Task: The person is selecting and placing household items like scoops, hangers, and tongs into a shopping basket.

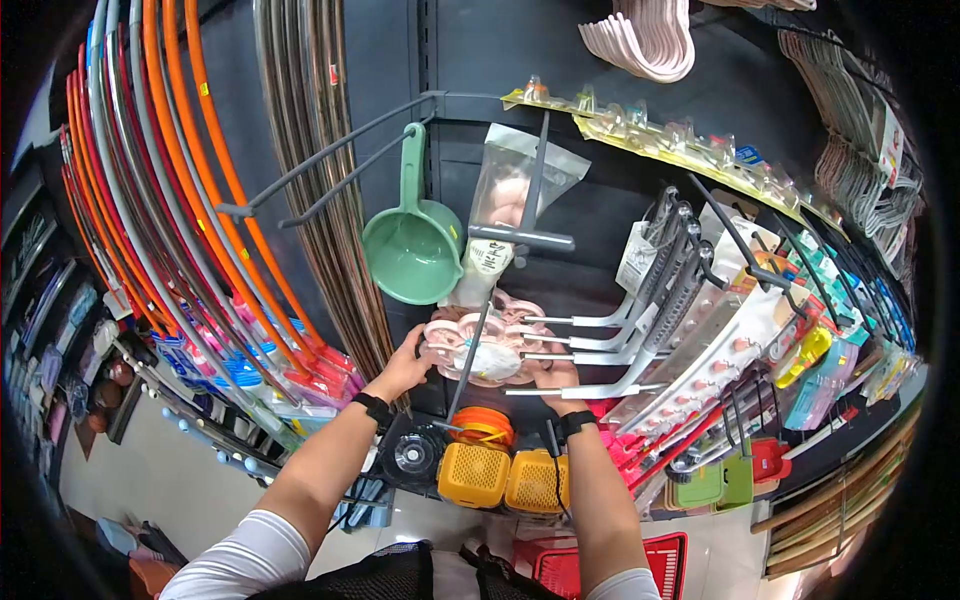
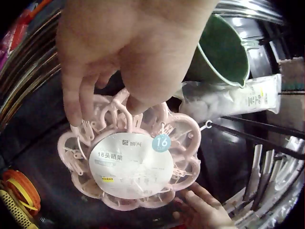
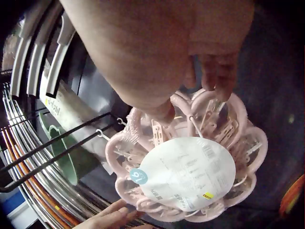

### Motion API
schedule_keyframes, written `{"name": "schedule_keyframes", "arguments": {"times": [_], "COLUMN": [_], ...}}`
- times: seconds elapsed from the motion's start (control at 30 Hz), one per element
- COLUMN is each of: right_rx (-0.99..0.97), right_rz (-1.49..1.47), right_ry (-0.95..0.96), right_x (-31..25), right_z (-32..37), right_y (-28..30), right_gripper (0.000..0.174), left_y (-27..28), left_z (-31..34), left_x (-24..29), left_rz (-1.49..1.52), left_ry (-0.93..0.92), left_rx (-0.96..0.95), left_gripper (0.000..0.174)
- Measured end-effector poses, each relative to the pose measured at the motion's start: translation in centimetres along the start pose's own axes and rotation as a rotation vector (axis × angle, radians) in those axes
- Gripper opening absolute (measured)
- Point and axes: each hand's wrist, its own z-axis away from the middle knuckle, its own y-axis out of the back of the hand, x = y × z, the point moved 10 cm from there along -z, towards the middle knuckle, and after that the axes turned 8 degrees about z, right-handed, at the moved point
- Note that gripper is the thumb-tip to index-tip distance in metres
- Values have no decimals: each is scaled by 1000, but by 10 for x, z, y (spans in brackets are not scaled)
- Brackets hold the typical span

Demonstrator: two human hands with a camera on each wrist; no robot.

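A pink flower-shaped clip hanger [image 1: 482, 347] in clear wrap, with an oval white label [image 2: 131, 165], is held between both hands. My left hand [image 1: 402, 366] grips its left edge; in the left wrist view the left hand [image 2: 128, 52] has thumb and fingers round the rim. At the opposite edge my right hand [image 1: 556, 378] pinches the rim, its fingers partly hidden in the head view; the right wrist view shows the right hand [image 3: 167, 57] with thumb and fingers on the pink loops [image 3: 240, 112]. A grey hook rod crosses in front of the hanger.
A green dipper [image 1: 412, 250] and a bagged pink item [image 1: 507, 185] hang above. Grey rack prongs [image 1: 590, 358] stick out at the right. Below stand yellow baskets [image 1: 474, 476] and an orange item [image 1: 482, 426]. Long poles [image 1: 215, 150] line the left; a red basket [image 1: 665, 565] is on the floor.
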Motion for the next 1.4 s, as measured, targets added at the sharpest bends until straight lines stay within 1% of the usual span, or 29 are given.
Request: {"name": "schedule_keyframes", "arguments": {"times": [0.03,0.07,0.1,0.13,0.17,0.2,0.23,0.27,0.3,0.33,0.37,0.4,0.43,0.47,0.5,0.57,0.6,0.63,0.67,0.7,0.77,0.8,0.83,0.93,0.97,1.1,1.27,1.3,1.4], "right_rx": [118,51,92,133,163,161,70,-22,39,110,88,65,308,277,265,257,309,223,135,133,159,182,126,157,183,173,144,89,79], "right_rz": [-70,-206,-204,-200,-87,-86,-357,-626,-308,-83,-35,14,-194,26,23,83,70,-78,-224,-191,-149,-115,-257,-219,-198,-161,-64,-195,-222], "right_ry": [190,102,197,291,177,177,129,75,100,250,143,36,195,197,176,189,222,129,32,32,58,84,-7,-17,21,0,25,-62,-72], "right_x": [-7,16,2,-11,-3,10,39,57,-24,35,46,13,-13,-44,-40,-67,-77,-71,-65,-62,-59,-71,-80,-75,-77,-94,-101,-121,-135], "right_z": [-9,-25,-29,-28,-30,-37,-50,-56,-22,-42,-37,-15,8,23,30,52,62,68,78,84,99,107,120,141,147,172,203,211,229], "right_y": [-1,-13,-13,-10,-10,-17,-38,-55,0,-44,-39,-12,16,35,32,44,48,44,39,36,33,37,39,37,39,47,50,55,60], "right_gripper": [56,57,57,57,39,39,39,38,41,37,36,35,31,36,37,37,38,37,36,31,30,29,29,29,29,28,27,26,26], "left_y": [-6,-11,-13,-14,-12,-11,-13,-11,-8,-7,-6,-4,-1,1,4,8,8,10,11,11,13,14,16,19,20,24,28,30,38], "left_z": [-10,-19,-20,-22,-23,-25,-24,-22,-18,-13,-5,4,13,23,32,48,55,62,70,81,94,104,116,142,149,171,197,201,218], "left_x": [-9,-18,-14,-14,-11,-12,-12,-7,-1,1,5,12,15,20,23,17,10,10,3,6,2,4,6,6,3,-6,-16,-17,-4], "left_rz": [68,140,151,151,163,175,176,164,151,152,170,189,194,199,205,222,234,207,214,228,248,254,265,301,309,309,288,245,116], "left_ry": [3,4,-6,-5,-12,-18,-16,-59,-102,-98,-126,-154,-151,-177,-204,-189,-178,-233,-226,-199,-172,-170,-186,-174,-152,-98,-124,-150,-234], "left_rx": [-49,-98,-91,-87,-59,-33,-33,0,31,30,26,22,23,11,-1,-22,-48,-29,-32,-59,-98,-102,-108,-107,-110,-129,-158,-155,-164], "left_gripper": [74,73,61,61,53,45,45,38,31,31,29,27,27,27,27,28,28,28,28,28,28,28,28,28,28,27,28,28,29]}}
